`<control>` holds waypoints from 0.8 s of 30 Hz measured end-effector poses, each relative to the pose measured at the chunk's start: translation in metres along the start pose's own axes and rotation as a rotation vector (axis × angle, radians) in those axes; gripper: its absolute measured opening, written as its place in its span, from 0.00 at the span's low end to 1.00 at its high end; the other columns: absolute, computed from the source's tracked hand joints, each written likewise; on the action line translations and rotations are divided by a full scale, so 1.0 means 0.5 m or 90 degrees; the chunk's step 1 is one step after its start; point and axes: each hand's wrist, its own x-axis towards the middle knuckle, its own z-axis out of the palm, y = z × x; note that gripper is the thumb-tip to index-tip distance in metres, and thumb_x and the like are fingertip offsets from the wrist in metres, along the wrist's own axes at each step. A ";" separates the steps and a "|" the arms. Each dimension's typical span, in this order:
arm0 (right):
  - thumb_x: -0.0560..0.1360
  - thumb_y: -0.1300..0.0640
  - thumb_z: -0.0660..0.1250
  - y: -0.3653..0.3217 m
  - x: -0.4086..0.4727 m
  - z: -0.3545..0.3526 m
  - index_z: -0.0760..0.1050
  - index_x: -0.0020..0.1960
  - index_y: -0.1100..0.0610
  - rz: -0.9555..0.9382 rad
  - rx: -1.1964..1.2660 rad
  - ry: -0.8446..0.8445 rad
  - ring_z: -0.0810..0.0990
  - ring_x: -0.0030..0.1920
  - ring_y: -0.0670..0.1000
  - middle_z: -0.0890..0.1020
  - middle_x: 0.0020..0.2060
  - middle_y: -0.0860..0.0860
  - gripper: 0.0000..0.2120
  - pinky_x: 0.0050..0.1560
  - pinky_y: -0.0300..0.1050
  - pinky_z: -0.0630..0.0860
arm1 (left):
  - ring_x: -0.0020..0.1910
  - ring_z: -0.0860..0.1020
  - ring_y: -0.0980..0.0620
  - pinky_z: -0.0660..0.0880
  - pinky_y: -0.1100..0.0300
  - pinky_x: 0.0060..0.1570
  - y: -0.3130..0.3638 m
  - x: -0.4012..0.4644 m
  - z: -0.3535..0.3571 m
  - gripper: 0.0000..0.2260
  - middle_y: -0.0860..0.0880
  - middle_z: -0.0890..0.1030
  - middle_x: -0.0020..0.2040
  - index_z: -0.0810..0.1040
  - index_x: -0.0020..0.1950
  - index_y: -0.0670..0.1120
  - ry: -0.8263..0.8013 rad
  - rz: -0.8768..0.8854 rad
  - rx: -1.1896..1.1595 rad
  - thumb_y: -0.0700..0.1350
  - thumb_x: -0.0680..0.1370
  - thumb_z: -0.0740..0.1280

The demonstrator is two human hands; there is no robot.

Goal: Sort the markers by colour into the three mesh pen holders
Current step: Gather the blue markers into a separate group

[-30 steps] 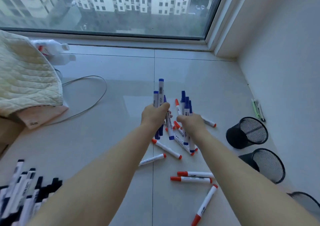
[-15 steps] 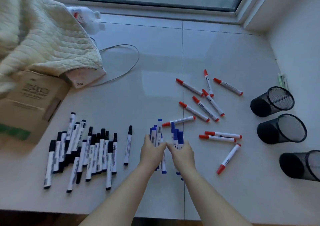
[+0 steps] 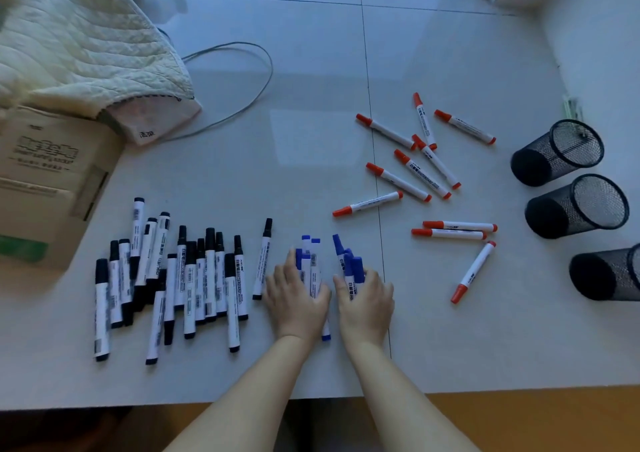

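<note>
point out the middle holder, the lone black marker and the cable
middle holder [image 3: 554, 216], head view, on its mesh side wall
lone black marker [image 3: 262, 261], head view, mid barrel
cable [image 3: 266, 80], head view, right bend of the loop

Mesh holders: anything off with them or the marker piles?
All three mesh holders lie on their sides at the right, so they can't take markers yet. One black marker sits apart from the black pile. Red markers are scattered, some crossing.
</note>
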 end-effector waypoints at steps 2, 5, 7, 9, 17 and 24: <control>0.73 0.41 0.63 0.001 -0.005 0.007 0.71 0.61 0.55 0.004 -0.051 0.016 0.72 0.53 0.52 0.77 0.53 0.52 0.24 0.51 0.44 0.68 | 0.58 0.67 0.44 0.62 0.52 0.60 -0.009 0.006 -0.004 0.37 0.44 0.71 0.60 0.58 0.74 0.46 0.004 0.021 0.032 0.55 0.69 0.68; 0.74 0.42 0.62 0.001 -0.008 0.012 0.67 0.67 0.56 0.005 -0.091 0.047 0.70 0.60 0.55 0.73 0.61 0.55 0.27 0.57 0.48 0.68 | 0.65 0.64 0.45 0.58 0.52 0.66 -0.023 0.013 -0.011 0.38 0.45 0.65 0.67 0.56 0.75 0.46 0.002 0.067 0.069 0.58 0.70 0.67; 0.76 0.43 0.58 0.002 -0.008 0.015 0.61 0.72 0.56 -0.004 -0.117 0.031 0.65 0.67 0.55 0.68 0.68 0.55 0.29 0.64 0.51 0.65 | 0.71 0.59 0.46 0.51 0.53 0.71 -0.031 0.017 -0.014 0.39 0.45 0.61 0.71 0.53 0.75 0.46 -0.008 0.094 0.090 0.59 0.71 0.65; 0.78 0.43 0.53 0.002 -0.011 0.022 0.51 0.76 0.54 -0.012 -0.138 -0.017 0.56 0.74 0.54 0.59 0.74 0.53 0.30 0.71 0.51 0.56 | 0.74 0.52 0.49 0.43 0.54 0.72 -0.035 0.018 -0.016 0.40 0.46 0.56 0.74 0.49 0.76 0.46 -0.025 0.113 0.111 0.60 0.72 0.63; 0.80 0.46 0.46 0.008 -0.014 0.028 0.33 0.71 0.45 -0.051 -0.148 -0.087 0.40 0.76 0.51 0.44 0.76 0.48 0.27 0.73 0.49 0.43 | 0.72 0.37 0.57 0.34 0.50 0.71 -0.030 0.013 -0.016 0.30 0.54 0.42 0.76 0.37 0.72 0.56 -0.058 0.146 0.124 0.67 0.73 0.36; 0.81 0.49 0.48 -0.002 -0.015 0.031 0.34 0.71 0.45 -0.032 -0.105 -0.075 0.39 0.75 0.49 0.41 0.76 0.46 0.26 0.72 0.46 0.38 | 0.72 0.34 0.55 0.30 0.48 0.68 -0.032 0.017 -0.004 0.23 0.58 0.36 0.73 0.41 0.71 0.61 -0.094 0.180 0.160 0.57 0.80 0.50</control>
